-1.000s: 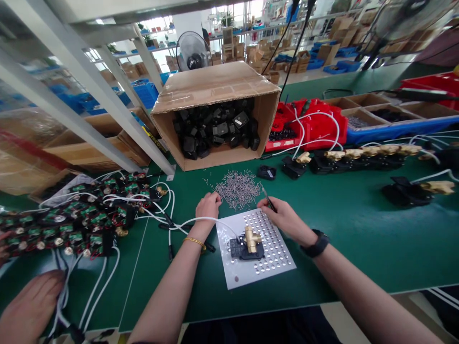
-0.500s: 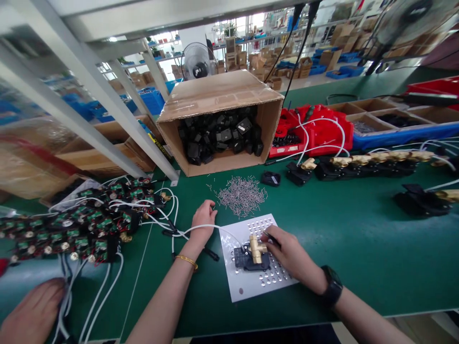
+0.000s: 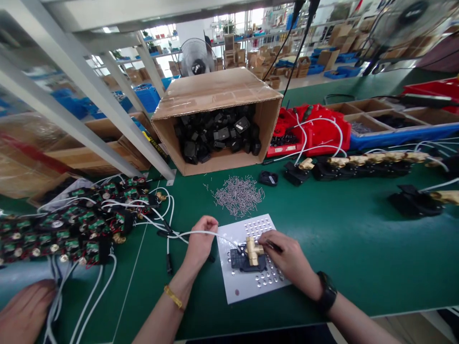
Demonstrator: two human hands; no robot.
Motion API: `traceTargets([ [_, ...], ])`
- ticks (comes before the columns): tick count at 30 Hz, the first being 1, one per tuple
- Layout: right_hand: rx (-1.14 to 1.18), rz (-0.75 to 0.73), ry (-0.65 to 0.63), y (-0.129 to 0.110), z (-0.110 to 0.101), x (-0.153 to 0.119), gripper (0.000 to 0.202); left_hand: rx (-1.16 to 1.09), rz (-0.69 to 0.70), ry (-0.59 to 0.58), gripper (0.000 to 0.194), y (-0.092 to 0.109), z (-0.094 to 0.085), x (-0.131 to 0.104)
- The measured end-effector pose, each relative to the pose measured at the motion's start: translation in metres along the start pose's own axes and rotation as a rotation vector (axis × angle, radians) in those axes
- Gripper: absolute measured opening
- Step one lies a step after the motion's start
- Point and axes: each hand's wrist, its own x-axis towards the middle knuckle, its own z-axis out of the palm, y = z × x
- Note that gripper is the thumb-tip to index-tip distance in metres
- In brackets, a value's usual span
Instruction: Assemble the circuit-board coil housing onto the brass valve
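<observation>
On a white perforated board (image 3: 233, 286) lies a black plastic housing (image 3: 239, 260) with a brass T-shaped fitting (image 3: 252, 253) on top and a white cable (image 3: 204, 232) running off to the left. My right hand (image 3: 285, 251) is closed around a dark slim tool (image 3: 273, 245), its fingertips beside the fitting; whether they touch it is unclear. My left hand (image 3: 201, 241) hovers by the board's left edge, thumb and fingers pinched together. Whatever sits in that pinch is too small to make out. The cable passes across this hand. Small silvery screws (image 3: 239, 196) form a loose pile behind the board.
A cardboard box (image 3: 218, 93) of black housings lies on its side at the back. Wired circuit-board units (image 3: 64, 229) crowd the left, near another person's hand (image 3: 27, 310). Finished-looking brass-and-black units (image 3: 362, 167) line the right rear. One black part (image 3: 268, 178) lies beside the screws.
My left hand has turned and its fingers have drawn together in a pinch closer to the board. My right hand has shifted slightly toward the brass fitting. The camera view has moved a little.
</observation>
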Motion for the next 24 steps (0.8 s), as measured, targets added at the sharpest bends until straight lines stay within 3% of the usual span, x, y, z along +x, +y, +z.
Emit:
traceTargets([
  [2,-0.028,-0.019,0.0,0.003,0.003,-0.004,0.027,-0.185,-0.068,-0.018,0.012,0.0,0.002,-0.02],
  [5,-0.08,-0.076,0.008,0.009,0.01,-0.014,0.038,-0.66,-0.247,0.004,0.021,0.0,0.005,-0.037],
  [7,-0.093,-0.069,0.028,0.011,0.014,-0.02,0.04,-0.936,-0.343,0.036,0.025,0.0,0.007,-0.04],
  [10,-0.051,0.006,0.006,0.009,0.01,-0.022,0.04,-1.094,-0.383,0.093,0.022,0.001,0.007,-0.038],
  [14,0.013,0.207,-0.148,0.003,-0.016,-0.003,0.027,-1.042,-0.357,0.132,0.02,0.0,0.006,-0.032],
  [17,-0.23,0.43,-0.045,0.006,-0.028,0.032,0.022,-0.801,-0.263,0.088,0.018,-0.001,0.009,-0.027],
  [20,-0.454,0.508,-0.04,0.016,-0.019,0.069,0.017,-0.666,-0.216,0.061,0.021,0.001,0.012,-0.022],
  [24,-0.494,0.497,-0.119,0.026,0.004,0.096,0.004,-0.602,-0.191,-0.021,0.03,0.005,0.009,-0.02],
])
